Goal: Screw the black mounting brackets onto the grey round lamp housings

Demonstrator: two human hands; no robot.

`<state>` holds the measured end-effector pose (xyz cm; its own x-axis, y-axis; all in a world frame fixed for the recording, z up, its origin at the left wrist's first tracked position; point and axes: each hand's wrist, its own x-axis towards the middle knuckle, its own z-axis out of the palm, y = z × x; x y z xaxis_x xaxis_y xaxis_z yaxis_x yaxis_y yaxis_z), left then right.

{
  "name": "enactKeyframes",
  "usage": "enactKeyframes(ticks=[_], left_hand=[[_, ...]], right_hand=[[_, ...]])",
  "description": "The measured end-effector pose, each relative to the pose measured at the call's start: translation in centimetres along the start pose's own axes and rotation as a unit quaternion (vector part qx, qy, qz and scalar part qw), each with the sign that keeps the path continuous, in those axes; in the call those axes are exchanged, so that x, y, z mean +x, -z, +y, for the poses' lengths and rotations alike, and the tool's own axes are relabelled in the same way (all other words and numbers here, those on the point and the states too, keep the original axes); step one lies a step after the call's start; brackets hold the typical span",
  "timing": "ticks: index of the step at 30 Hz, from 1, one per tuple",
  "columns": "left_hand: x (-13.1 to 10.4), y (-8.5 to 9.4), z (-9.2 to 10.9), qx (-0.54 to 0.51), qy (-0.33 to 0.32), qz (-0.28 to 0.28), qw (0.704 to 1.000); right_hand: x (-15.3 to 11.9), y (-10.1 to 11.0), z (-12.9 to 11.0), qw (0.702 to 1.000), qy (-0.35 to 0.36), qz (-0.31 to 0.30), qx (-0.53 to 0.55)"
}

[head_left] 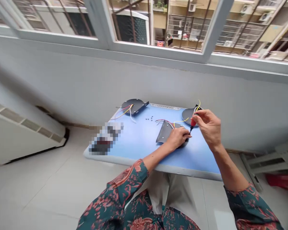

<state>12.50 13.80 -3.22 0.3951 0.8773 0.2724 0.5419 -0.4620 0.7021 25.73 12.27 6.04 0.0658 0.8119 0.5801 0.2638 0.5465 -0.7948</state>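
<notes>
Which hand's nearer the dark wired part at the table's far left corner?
Left. The left hand is to the right of the dark wired part, on the near side; the right hand is farther right.

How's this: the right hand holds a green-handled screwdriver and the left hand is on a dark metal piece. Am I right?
Not quite: in the head view the screwdriver is red-handled, not green. The right hand does hold it, and the left hand is on a dark metal piece.

Pixelated patch [105, 140], screwdriver [193, 122] tip unclear, tiny dark pieces [151, 118] indistinct, window frame [101, 30] cropped
</notes>
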Motion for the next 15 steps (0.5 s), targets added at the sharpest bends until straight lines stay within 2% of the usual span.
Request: enactKeyframes(ticks=[2, 4, 7, 9, 11, 15], left_hand=[[0.1, -0.1, -0.1, -0.013, -0.001, -0.003, 1.000], [0.1, -0.1, -0.2, -0.021, -0.001, -0.004, 1.000], [0.0, -0.2, -0.2, -0.022, 0.000, 0.002, 1.000], [0.0, -0.2, 0.0, -0.014, 0.004, 0.006, 1.000], [0.1, -0.2, 0.1, 0.000, 0.016, 0.004, 1.000], [0.1, -0.2, 0.4, 0.012, 0.031, 0.001, 0.999]], right_hand=[[-0.3, 0.8, -0.6, 0.994, 0.056, 0.003, -0.098], [0.0, 1.6, -0.9, 0.988, 0.069, -0.042, -0.134], [1.0, 2.3, -0.9, 0.987, 0.030, -0.135, -0.082], [1.6, 2.5, -0.7, 0.986, 0.006, -0.159, -0.041], [1.7, 2.6, -0.5, 0.990, 0.001, -0.136, -0.049], [0.9, 2.6, -0.6, 0.986, 0.044, -0.062, -0.146]])
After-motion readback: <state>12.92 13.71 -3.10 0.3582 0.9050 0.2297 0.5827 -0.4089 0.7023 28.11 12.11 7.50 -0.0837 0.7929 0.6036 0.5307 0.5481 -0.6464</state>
